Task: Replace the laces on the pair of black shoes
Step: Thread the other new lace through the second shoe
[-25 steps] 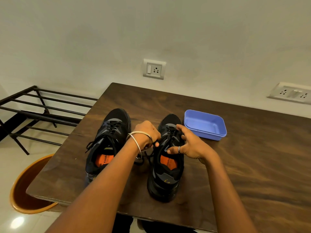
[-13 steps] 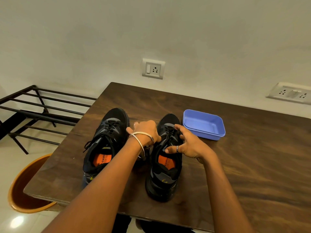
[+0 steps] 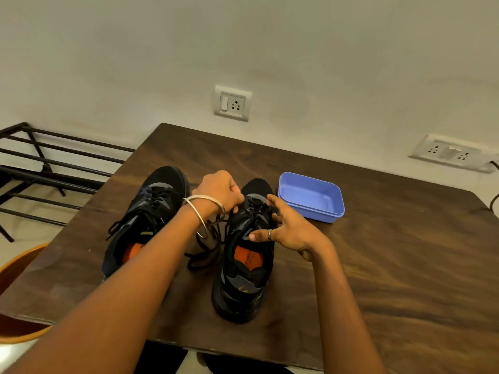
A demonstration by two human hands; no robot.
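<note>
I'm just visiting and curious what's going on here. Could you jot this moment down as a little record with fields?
Setting: dark wooden table against a white wall
Shoes: two black shoes, toes pointing away; left shoe, right shoe
Left hand: pinches the black lace of the right shoe near its toe end
Right hand: fingers spread, resting on the right shoe's eyelet area
Lace state: right shoe's lace loosened, trailing onto the table; left shoe laced
Nearby: blue plastic tub, looks empty
</note>
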